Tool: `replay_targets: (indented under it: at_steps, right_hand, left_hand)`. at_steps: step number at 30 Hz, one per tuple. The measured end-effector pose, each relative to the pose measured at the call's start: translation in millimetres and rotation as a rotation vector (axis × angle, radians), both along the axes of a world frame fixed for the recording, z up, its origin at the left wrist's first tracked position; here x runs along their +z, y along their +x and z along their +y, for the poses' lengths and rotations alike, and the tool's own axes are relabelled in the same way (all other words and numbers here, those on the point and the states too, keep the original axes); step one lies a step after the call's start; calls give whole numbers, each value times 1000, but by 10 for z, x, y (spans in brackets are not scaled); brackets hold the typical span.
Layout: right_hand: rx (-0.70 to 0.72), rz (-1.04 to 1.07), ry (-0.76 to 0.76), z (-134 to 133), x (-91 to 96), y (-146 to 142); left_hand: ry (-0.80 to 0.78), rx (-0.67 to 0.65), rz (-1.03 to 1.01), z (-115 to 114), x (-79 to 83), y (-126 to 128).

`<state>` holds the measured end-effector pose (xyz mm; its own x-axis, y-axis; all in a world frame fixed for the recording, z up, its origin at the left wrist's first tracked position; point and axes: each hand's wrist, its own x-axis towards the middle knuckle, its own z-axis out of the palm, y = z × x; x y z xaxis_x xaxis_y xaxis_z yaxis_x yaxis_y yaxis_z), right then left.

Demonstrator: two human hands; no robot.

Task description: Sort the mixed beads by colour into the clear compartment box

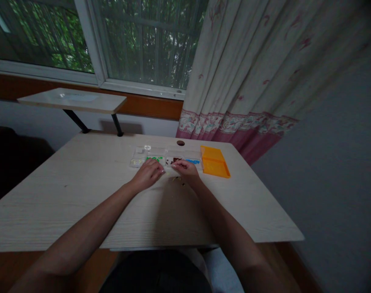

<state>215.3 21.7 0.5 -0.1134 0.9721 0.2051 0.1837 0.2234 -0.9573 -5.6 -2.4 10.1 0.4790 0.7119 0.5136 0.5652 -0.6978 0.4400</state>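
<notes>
A clear plastic compartment box [148, 151] lies at the far side of the wooden table [81, 195]. Its compartments hold small beads: pale ones at the left, green [153, 158], dark brown [174, 160] and blue [194, 161]. My left hand [148, 174] rests on the table just in front of the green compartment, fingers curled and pinched together. My right hand [186, 169] sits beside it at the brown compartment, fingertips pinched. A few tiny beads [179, 179] lie loose on the table between and below the hands. What either hand pinches is too small to make out.
An orange plastic lid or tray [214, 161] lies to the right of the box. A cable hole [181, 143] is in the table behind it. A small shelf [72, 99], a window and a curtain [249, 81] stand beyond.
</notes>
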Motion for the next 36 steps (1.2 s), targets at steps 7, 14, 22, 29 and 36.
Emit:
replay_targets:
  at_steps: [7,14,22,29,36]
  right_hand:
    - [-3,-12,-1,-26,-3,-7]
    - [10,6,-22,-21,-6,-16]
    - [28,56,-42,-18,-17,-24]
    - [73,86,-93,-29,1,-46]
    - [106,80,-108,-24,-55,-54]
  left_hand:
    - [-378,-28,-337,117,-94,-2]
    - [-481,-12,-509,104,-82,-8]
    - [-248,15,-229,90,-74,-27]
    - [-110,22,29,29,-128,17]
    - [-17,84,-38,18,-88,7]
